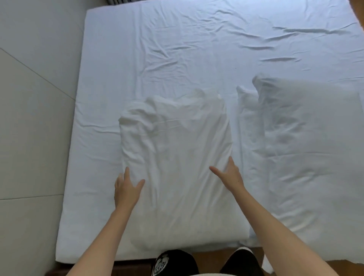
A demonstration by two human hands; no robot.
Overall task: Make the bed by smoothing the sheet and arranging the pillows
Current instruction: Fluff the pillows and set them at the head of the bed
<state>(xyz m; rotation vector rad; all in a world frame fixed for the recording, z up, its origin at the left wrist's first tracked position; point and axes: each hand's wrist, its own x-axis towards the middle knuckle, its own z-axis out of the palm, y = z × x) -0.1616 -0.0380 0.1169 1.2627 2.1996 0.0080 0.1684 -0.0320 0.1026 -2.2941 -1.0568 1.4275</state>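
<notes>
A white sheet [177,49] covers the bed, creased across its far half. A rumpled white pillow [175,157] lies near the front edge, in the middle. My left hand [126,189] rests against its left side, fingers straight and thumb spread. On the pillow's right side my right hand [228,173] lies flat, fingers extended, thumb pointing left. A second white pillow [307,141] lies to the right, close beside the first, with a narrow strip of sheet between them.
Pale floor tiles [29,138] run along the bed's left side. A wooden bed frame [134,265] shows at the front edge, with my dark-clothed legs [173,262] against it. A dark striped object [118,1] sits at the far left corner.
</notes>
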